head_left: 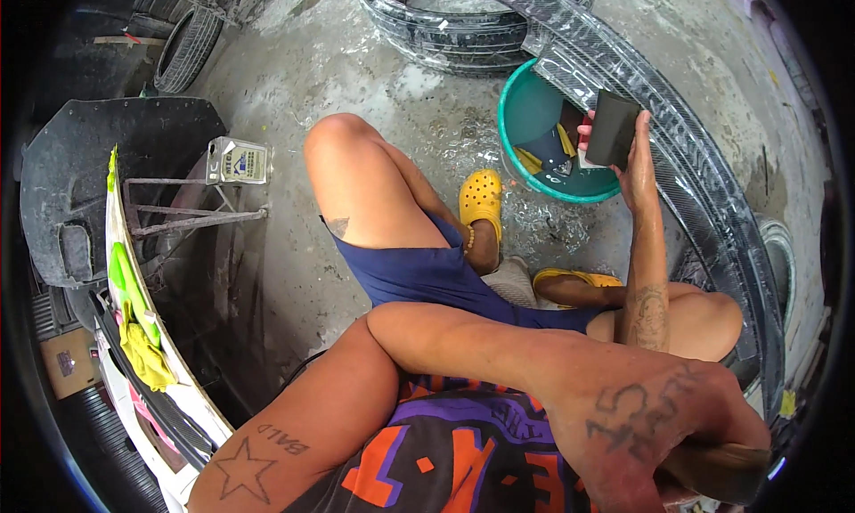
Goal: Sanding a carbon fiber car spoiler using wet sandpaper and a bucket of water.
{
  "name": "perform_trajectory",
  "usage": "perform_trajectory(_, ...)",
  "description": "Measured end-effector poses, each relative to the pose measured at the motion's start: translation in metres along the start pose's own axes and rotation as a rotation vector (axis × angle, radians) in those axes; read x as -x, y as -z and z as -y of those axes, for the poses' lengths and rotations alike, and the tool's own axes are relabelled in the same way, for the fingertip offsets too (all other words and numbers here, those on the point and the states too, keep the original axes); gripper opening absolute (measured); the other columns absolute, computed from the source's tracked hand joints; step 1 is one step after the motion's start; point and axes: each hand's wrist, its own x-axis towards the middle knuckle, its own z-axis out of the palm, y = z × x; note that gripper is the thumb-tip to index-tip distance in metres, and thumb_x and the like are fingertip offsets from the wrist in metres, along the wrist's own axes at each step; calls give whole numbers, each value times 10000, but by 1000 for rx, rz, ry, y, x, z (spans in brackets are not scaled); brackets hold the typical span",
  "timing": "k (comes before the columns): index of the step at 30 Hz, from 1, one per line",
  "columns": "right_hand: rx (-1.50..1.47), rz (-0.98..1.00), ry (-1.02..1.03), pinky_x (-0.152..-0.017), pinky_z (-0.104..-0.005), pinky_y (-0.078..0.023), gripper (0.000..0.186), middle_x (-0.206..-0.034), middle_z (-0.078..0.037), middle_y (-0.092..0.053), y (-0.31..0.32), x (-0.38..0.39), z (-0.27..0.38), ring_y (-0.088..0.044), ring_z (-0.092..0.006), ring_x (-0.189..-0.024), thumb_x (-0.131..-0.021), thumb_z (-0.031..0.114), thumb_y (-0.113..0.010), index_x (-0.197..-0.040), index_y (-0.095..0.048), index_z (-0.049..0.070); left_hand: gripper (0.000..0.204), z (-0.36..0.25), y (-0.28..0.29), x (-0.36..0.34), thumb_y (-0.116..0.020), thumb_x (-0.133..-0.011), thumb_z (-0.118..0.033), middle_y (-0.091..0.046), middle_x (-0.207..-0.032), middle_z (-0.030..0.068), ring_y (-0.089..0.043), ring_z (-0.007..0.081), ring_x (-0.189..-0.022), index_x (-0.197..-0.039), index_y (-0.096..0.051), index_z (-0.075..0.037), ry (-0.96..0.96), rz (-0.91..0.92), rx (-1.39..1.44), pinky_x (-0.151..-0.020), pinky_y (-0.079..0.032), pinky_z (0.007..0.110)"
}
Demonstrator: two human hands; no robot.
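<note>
In the head view my right hand (638, 161) grips a dark grey flat rectangular pad (610, 130), fingertips curled round its far side, with part of a white and red piece behind it. It is above the rim of a teal bucket (517, 148), which holds yellow and dark pieces (543, 152) and some liquid. Just beyond and beside the hand, a long, curved dark patterned panel (712, 206) runs down the right side, smeared with whitish residue. My left forearm (463, 339) crosses in front of me toward the lower right; I cannot make out that hand.
Stacked tyres (454, 45) lie beyond the bucket. At left stand a black panel (76, 157), a metal frame (196, 215), a metal can (239, 164) and a white edged piece (183, 370) draped with yellow cloths (142, 353). My bent legs and yellow clogs (481, 197) are near the bucket.
</note>
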Motion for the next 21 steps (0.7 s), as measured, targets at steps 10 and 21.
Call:
perform_trajectory(10, 20, 10, -20, -890, -345, -558, 969, -1120, -111, -763, 2, 1, 0, -733, -189, -938, -990, 844, -223, -1378, -632, 56, 423, -1, 3, 6, -920, -838, -321, -491, -709, -34, -453, 82, -588, -977, -622, -55, 47, -19, -16, -510, -317, 250)
perform_trajectory(21, 419, 112, 5, -960, -367, -509, 748, -1137, -121, -738, 13, -2, -27, -674, -223, -1015, -1052, 675, -431, -1312, -663, 13, 405, -29, 106, 54, -779, -950, -284, -722, -1104, 48, -686, 165, -1017, -1250, -649, -45, 229, -496, -867, -859, -566, 333)
